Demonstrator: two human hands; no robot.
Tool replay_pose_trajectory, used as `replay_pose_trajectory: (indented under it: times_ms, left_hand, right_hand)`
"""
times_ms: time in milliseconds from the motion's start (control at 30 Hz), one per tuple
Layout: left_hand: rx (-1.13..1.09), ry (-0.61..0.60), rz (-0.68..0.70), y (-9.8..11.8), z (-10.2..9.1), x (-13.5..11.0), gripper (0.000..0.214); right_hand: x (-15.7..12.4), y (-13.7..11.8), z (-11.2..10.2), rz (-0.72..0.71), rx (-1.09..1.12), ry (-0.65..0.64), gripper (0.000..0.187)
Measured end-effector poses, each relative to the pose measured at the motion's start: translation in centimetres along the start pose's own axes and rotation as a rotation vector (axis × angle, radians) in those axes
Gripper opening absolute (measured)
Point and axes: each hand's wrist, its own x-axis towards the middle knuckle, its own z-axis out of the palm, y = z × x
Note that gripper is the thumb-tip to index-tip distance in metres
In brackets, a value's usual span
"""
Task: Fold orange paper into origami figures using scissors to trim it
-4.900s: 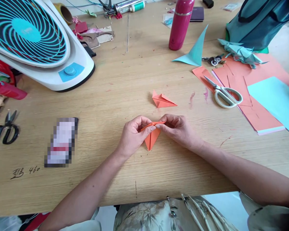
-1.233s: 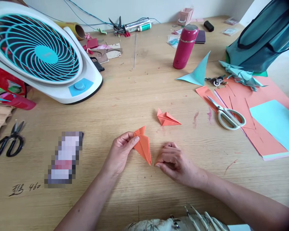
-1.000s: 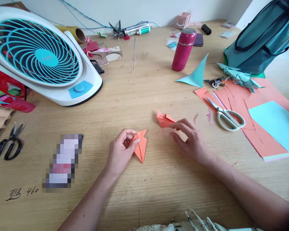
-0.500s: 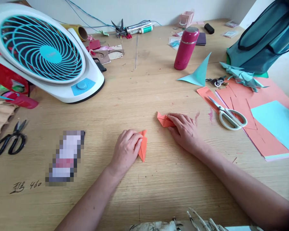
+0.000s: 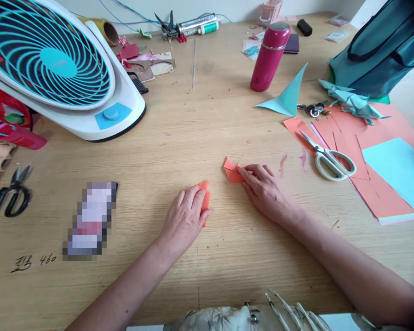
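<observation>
Two small folded orange papers lie apart on the wooden table (image 5: 193, 138). My left hand (image 5: 186, 209) is closed around the left folded paper (image 5: 206, 200), with the thumb at its lower end and fingers over its upper part. Much of that paper is hidden under the hand. My right hand (image 5: 264, 188) pinches the right edge of the other folded paper (image 5: 232, 170), whose left part sticks out past the fingertips. This second piece sits slightly farther back on the table.
White-handled scissors (image 5: 334, 163) rest on orange sheets (image 5: 396, 202) at right. A teal folded paper (image 5: 286, 99) and a magenta flask (image 5: 271, 57) stand behind. To the left are a fan (image 5: 120, 117), a blurred phone (image 5: 91, 220) and black scissors (image 5: 12, 197).
My left thumb has moved down to the lower end of its paper, covering more of it. In my right hand, the paper's visible left part has changed shape. The view has shifted slightly.
</observation>
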Motion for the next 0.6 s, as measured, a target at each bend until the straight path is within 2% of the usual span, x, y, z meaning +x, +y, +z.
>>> replay_pose_trajectory:
  times_ms: [300, 467, 600]
  left_hand:
    - [-0.089, -0.057, 0.014, -1.1, 0.0, -1.0, 0.051]
    - [-0.061, -0.097, 0.033, -1.6, 0.0, -1.4, 0.068]
    - [-0.078, -0.12, 0.061, -1.9, -0.2, -1.7, 0.081]
  right_hand:
    - [-0.2, 0.0, 0.0, -0.014, -0.043, 0.027, 0.03]
    - [-0.5, -0.2, -0.1, -0.044, -0.073, 0.057, 0.029]
    - [-1.0, -0.4, -0.1, -0.077, -0.004, 0.055, 0.026]
